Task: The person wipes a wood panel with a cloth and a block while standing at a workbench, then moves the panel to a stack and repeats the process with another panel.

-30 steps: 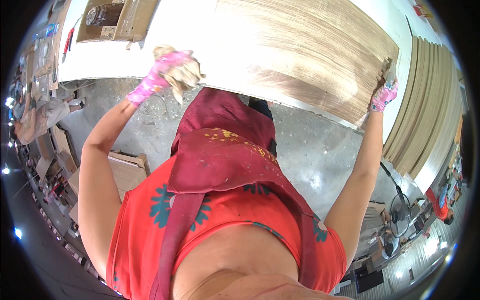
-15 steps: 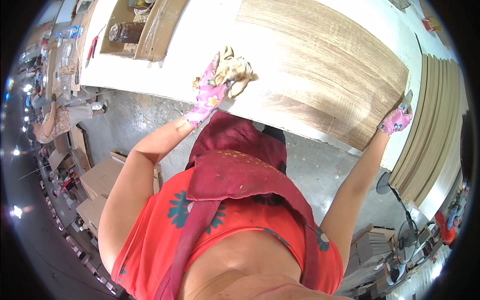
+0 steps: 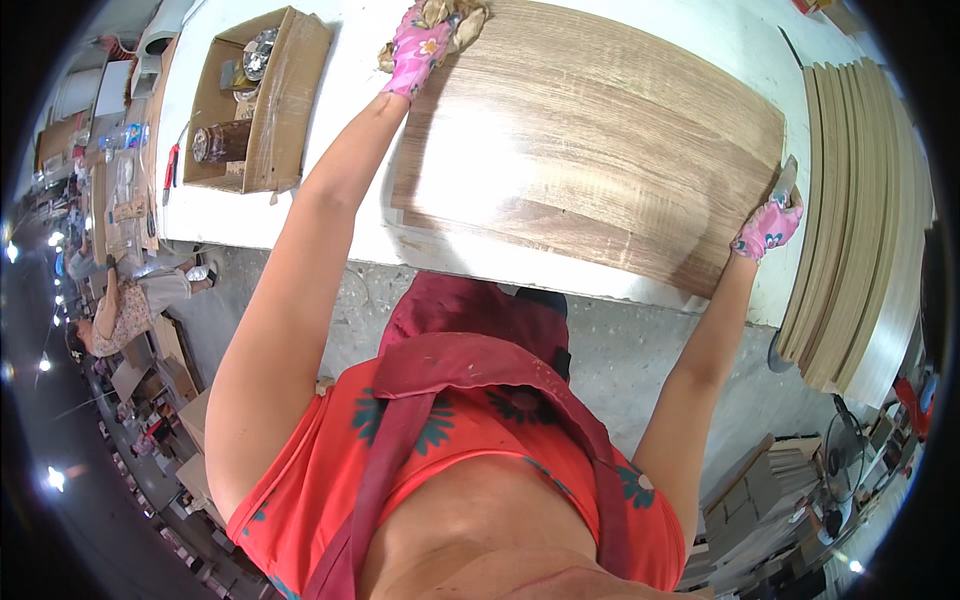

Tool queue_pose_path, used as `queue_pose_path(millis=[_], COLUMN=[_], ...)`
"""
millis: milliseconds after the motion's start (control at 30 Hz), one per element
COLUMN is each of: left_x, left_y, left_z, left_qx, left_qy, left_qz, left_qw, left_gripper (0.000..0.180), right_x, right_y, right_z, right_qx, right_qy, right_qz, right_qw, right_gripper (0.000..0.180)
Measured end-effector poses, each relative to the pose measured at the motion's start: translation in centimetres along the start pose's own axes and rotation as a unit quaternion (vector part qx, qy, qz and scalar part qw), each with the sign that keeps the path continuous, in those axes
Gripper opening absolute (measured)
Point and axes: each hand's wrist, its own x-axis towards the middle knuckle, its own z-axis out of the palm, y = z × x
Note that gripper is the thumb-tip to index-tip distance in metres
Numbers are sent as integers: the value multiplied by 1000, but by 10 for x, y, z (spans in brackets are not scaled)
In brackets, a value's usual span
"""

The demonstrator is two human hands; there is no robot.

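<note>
In the upper middle of the frame, the left hand [image 3: 420, 50], in a pink flowered glove, is closed around a crumpled beige cloth [image 3: 466, 28] at the upper left corner of a wood-grain board [image 3: 590, 140], which lies on the white bench [image 3: 355, 80] from the upper middle toward the right. At the right of the frame, the similarly gloved right hand [image 3: 770, 226] rests at the board's right end, though whether it pinches the edge cannot be told. An open cardboard box [image 3: 287, 120] stands upper left; stacked panels [image 3: 850, 230] fill the right side.
</note>
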Motion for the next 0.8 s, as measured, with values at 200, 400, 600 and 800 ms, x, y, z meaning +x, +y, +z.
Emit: queue_pose_path(millis=[200, 400, 600, 800], left_x=[-6, -111, -63, -75], left_y=[2, -11, 8, 9], left_z=[-38, -40, -83, -120], left_qx=[-417, -428, -301, -522], left_qy=[-195, -95, -187, -119], left_qz=[-424, -465, -479, -544], left_qw=[780, 770, 803, 646], left_gripper=[54, 66, 68, 70], right_x=[19, -23, -108, -146], right_y=[57, 16, -57, -132], right_z=[-1, -13, 85, 222], right_qx=[-78, -227, 151, -34], right_qy=[2, -3, -283, -344], right_qz=[-76, -130, -81, -198], right_qw=[994, 965, 944, 917], right_gripper=[34, 35, 40, 46])
